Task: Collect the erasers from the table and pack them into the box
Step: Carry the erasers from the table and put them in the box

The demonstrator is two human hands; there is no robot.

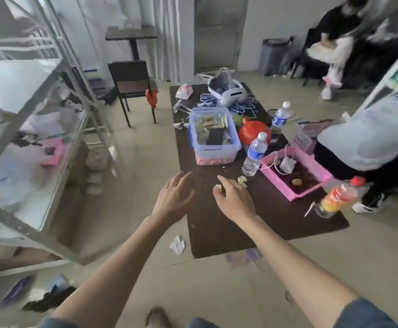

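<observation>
Two hands hover over the table (pixel 217 233): left hand (pixel 174 197) spread empty, right hand (pixel 233 200) pinching a blurred pale eraser (pixel 217 187).

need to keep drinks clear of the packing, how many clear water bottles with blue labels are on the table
2. One water bottle stands between the clear box and the pink basket; the other stands farther back, beyond the red container. Clutter could hide more.

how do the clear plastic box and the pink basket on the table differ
The clear plastic box has see-through walls with a blue rim, while the pink basket is opaque pink. The box stands near the middle of the dark table; the basket sits toward its right edge, nearer the wearer. The box holds flat pale and dark pieces; the basket holds brownish bits and a white cord. Both are open-topped and rectangular.
</observation>
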